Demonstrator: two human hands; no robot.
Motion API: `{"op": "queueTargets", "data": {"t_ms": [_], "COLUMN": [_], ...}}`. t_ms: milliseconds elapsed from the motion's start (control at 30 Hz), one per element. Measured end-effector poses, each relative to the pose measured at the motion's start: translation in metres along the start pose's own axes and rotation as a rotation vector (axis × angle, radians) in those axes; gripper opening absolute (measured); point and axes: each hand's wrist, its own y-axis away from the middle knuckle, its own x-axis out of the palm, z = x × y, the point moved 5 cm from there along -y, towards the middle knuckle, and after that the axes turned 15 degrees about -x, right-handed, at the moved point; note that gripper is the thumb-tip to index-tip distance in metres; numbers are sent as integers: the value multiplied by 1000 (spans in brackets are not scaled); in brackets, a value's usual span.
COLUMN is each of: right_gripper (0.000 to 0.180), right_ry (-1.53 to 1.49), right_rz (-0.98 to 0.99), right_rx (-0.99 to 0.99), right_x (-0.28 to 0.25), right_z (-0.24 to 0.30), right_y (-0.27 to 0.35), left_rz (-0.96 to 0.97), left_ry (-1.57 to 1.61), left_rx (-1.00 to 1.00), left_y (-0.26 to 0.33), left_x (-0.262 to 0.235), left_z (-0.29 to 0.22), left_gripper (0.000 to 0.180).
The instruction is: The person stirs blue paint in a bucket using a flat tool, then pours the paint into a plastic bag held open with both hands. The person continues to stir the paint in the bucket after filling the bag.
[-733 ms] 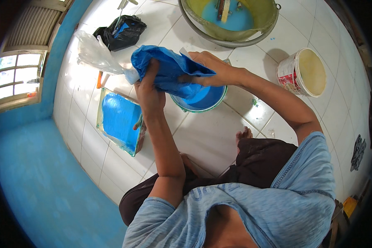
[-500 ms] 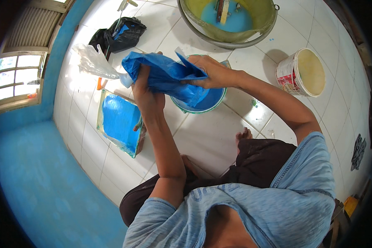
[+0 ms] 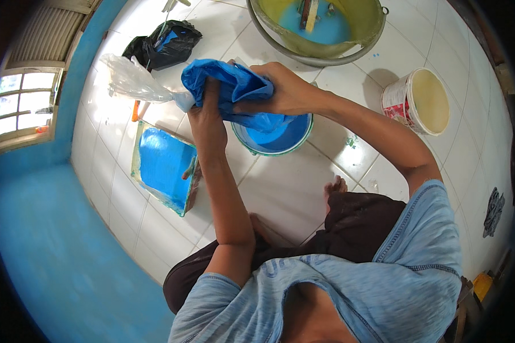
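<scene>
A plastic bag smeared with blue paint (image 3: 252,87) is bunched up between my two hands. My left hand (image 3: 208,116) grips it from the left, and a clear, twisted part of the bag (image 3: 136,81) sticks out past that hand. On the other side, my right hand (image 3: 280,88) is closed on the bag's folded edge. Directly beneath is a bucket of blue paint (image 3: 270,152), its far side hidden by the bag and my hands. Left of my left forearm lies a paint tray (image 3: 138,150) coated in blue.
A green basin (image 3: 272,26) holds bluish liquid and a wooden-looking tool at the far side. To the right stands a white bucket (image 3: 393,102). A crumpled black plastic bag (image 3: 174,46) lies far left, near the blue wall (image 3: 51,228). My bare foot (image 3: 335,187) rests on the tiles.
The blue bag is more gathered and crumpled between my hands. My right hand has shifted slightly left and up, and more of the paint bucket shows.
</scene>
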Motion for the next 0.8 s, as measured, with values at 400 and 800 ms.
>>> {"op": "queueTargets", "data": {"t_ms": [400,800], "right_gripper": [35,33], "right_ry": [292,430], "right_rz": [15,30], "right_rx": [-124,-334], "right_x": [9,2], "right_z": [-26,-27], "right_y": [20,33], "left_rz": [117,114], "left_ry": [307,307], "left_rx": [-44,-40], "left_y": [2,5], "left_x": [-5,-4], "left_z": [10,4], "left_gripper": [26,26]}}
